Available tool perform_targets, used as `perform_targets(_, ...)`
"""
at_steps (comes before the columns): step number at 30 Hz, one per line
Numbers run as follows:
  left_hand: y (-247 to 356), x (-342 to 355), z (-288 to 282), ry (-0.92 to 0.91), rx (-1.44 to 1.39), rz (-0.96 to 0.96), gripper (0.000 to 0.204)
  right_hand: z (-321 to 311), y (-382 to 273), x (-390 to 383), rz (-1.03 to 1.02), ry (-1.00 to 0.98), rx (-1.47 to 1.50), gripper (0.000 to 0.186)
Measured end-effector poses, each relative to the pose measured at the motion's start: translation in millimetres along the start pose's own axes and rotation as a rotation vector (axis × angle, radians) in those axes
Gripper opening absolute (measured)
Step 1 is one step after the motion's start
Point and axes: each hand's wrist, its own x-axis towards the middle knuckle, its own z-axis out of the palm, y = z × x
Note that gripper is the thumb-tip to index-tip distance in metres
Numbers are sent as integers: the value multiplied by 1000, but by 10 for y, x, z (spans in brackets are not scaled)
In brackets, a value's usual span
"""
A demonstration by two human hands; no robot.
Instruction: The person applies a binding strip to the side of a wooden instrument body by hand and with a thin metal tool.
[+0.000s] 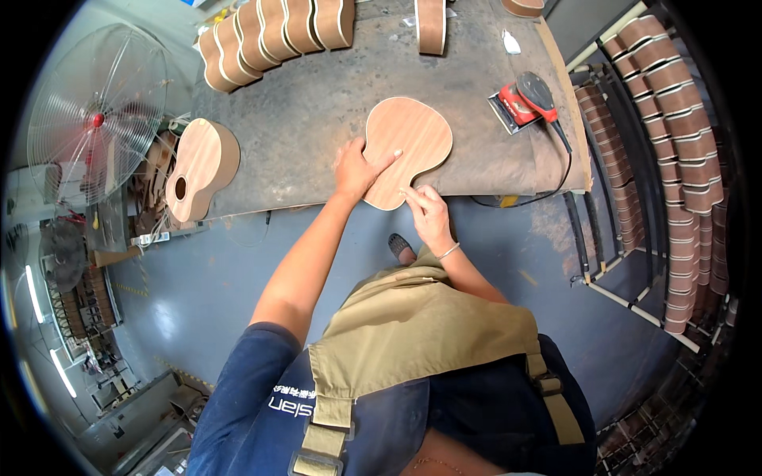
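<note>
A pale wooden ukulele body [414, 139] lies at the front edge of the workbench, its plain face up and its narrower end toward me. My left hand [361, 170] grips its left side at the waist, with the thumb laid across the face. At the lower right edge of the narrower end, my right hand [429, 214] has its fingers curled in and its fingertips against the wood. Whatever those fingertips pinch, if anything, is too small to make out.
A second ukulele body [208, 163] with a soundhole rests at the bench's left edge. Several curved wooden bodies [274, 36] stand along the back. A red sander [524, 103] with a cord sits right on the workbench [294, 127]. A fan [98, 119] and a loaded rack [627, 293] flank it.
</note>
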Motion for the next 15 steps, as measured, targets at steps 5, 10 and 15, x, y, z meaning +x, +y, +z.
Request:
perform_targets(5, 29, -39, -37, 29, -30, 26, 76, 12, -19, -268, -124, -294, -65, 19)
perform_targets(10, 273, -229, -44, 112, 112, 141, 116, -373, -451, -185, 57, -456, 21, 20)
perform_targets(15, 580, -276, -65, -156, 239, -19, 137, -1019, -57, 297, 212, -31, -64, 23)
